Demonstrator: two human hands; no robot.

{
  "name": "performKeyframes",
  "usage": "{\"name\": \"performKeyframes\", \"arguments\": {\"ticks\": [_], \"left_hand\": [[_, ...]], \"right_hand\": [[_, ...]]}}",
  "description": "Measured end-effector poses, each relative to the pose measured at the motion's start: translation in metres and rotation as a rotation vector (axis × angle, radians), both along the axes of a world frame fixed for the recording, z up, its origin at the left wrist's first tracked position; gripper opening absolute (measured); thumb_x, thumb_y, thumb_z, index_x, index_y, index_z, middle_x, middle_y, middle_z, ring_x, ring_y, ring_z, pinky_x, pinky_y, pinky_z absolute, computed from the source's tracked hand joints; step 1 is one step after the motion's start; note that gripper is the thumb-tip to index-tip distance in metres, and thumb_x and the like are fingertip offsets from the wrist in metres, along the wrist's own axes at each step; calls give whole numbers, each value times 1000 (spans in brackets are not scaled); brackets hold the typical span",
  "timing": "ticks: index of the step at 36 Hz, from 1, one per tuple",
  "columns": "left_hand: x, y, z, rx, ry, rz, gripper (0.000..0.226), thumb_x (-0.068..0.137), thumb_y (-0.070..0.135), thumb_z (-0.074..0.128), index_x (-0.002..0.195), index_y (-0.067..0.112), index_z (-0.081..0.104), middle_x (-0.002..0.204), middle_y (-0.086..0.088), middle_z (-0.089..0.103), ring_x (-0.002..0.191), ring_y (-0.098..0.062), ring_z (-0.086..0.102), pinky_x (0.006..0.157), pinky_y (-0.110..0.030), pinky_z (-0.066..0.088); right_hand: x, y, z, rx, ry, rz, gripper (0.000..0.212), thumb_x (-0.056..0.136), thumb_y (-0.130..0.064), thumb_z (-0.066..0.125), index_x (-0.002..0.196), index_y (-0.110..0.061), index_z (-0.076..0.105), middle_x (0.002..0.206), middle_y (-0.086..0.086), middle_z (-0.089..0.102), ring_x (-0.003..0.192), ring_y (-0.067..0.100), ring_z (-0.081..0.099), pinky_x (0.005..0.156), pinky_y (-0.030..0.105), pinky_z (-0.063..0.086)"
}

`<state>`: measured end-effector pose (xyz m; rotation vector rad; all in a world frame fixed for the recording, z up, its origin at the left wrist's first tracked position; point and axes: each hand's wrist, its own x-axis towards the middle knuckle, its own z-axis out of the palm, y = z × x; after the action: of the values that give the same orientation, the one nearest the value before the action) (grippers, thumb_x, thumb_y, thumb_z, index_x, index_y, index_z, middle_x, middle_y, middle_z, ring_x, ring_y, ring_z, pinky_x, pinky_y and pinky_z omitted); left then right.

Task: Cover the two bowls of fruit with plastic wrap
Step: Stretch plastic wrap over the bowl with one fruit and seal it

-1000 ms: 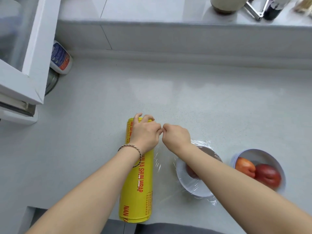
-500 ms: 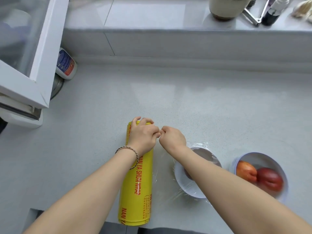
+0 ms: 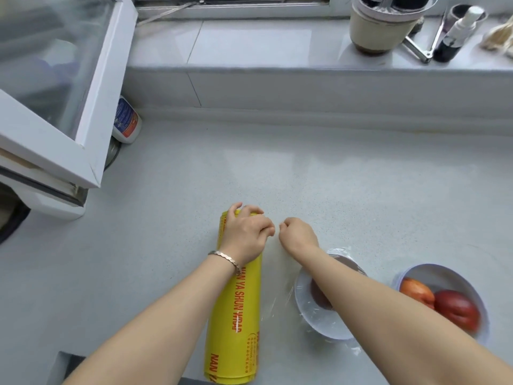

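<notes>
A yellow roll of plastic wrap [image 3: 236, 315] lies lengthwise on the grey counter [image 3: 333, 190]. My left hand [image 3: 245, 234] rests on the roll's far end with fingers curled over it and fingertips pinching the film. My right hand [image 3: 298, 234], just right of it, pinches the clear film [image 3: 277, 287] that stretches from the roll to a white bowl [image 3: 313, 315]. That bowl holds a dark fruit and has film over it; my right forearm hides part of it. A second white bowl [image 3: 444, 276] with two red-orange fruits [image 3: 441, 301] stands uncovered at the right.
An open white window frame [image 3: 69, 107] juts over the counter's left side, with a white bottle [image 3: 126, 120] behind it. On the raised ledge at the back right stand a beige pot [image 3: 383, 26], a spray bottle [image 3: 455, 34] and a metal tool.
My two hands have drawn slightly apart at the roll's far end, opening a small gap between the fingertips. The camera has tilted up, showing more of the ledge.
</notes>
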<state>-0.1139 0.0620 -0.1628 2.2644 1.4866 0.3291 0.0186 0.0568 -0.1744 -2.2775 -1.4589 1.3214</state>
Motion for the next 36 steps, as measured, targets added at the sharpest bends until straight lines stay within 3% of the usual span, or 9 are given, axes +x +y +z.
{"name": "performKeyframes", "arguments": {"ticks": [5, 8, 10, 14, 16, 19, 22, 30, 36], "left_hand": [[-7, -1, -5, 43, -77, 74, 31, 85, 30, 43, 73, 14, 67, 78, 3, 68, 103, -22, 58, 105, -32, 14], [-17, -3, -8, 170, -126, 107, 32, 84, 33, 42, 81, 13, 67, 80, 1, 68, 101, -23, 54, 101, -46, 32], [-21, -10, -8, 216, -80, 132, 39, 87, 42, 42, 96, 13, 66, 95, -4, 66, 106, -20, 44, 93, -51, 41], [-27, -30, 3, -46, -14, 344, 98, 71, 84, 10, 135, 17, 42, 141, -13, 37, 132, -29, 30, 106, -47, 30], [-28, -40, 10, -226, -64, 462, 109, 61, 91, 14, 145, 22, 21, 150, -13, 19, 138, -31, 20, 108, -46, 27], [-26, -46, 18, -410, -80, 607, 110, 65, 75, 54, 147, 26, 1, 148, -14, 24, 131, -33, 35, 101, -47, 39], [-27, -45, 17, -482, -103, 695, 121, 58, 64, 74, 147, 25, 2, 145, -14, 33, 126, -33, 43, 97, -47, 44], [-19, -51, 20, -578, -489, 787, 92, 68, 33, 81, 138, 18, 23, 133, -4, 45, 98, -16, 49, 81, -29, 42], [-19, -51, 21, -623, -530, 813, 83, 70, 33, 79, 136, 18, 30, 119, 0, 45, 95, -18, 52, 74, -30, 43]], "right_hand": [[5, 0, 8, 49, 153, 64, 25, 91, -24, 45, 81, -13, 66, 71, 5, 62, 76, 23, 55, 68, 29, 40], [14, -6, 16, 49, 249, 24, 24, 89, -22, 46, 74, -15, 63, 57, -4, 55, 61, 14, 52, 65, 26, 40], [17, -11, 23, 27, 394, -52, 24, 88, -16, 46, 71, -14, 62, 56, -1, 57, 57, 11, 53, 64, 25, 41], [22, -16, 31, 11, 594, -228, 25, 86, -11, 43, 70, -13, 62, 59, 4, 59, 56, 12, 54, 61, 21, 37], [22, -18, 34, 15, 612, -207, 17, 83, -17, 49, 72, -13, 62, 61, 3, 59, 56, 11, 53, 61, 21, 37], [18, -25, 35, 30, 444, -16, 20, 82, -33, 63, 86, -13, 64, 66, -5, 55, 61, 6, 51, 61, 21, 39], [11, -31, 31, 72, 223, 126, 42, 76, -50, 67, 99, -16, 63, 66, -11, 47, 62, 5, 47, 53, 17, 33], [5, -37, 28, 174, 172, 224, 30, 83, -41, 62, 87, -11, 67, 60, -11, 44, 59, 9, 44, 53, 22, 32], [0, -36, 26, 125, 192, 214, 28, 88, -38, 56, 88, -12, 66, 101, 6, 67, 92, 18, 58, 78, 29, 44]]}}
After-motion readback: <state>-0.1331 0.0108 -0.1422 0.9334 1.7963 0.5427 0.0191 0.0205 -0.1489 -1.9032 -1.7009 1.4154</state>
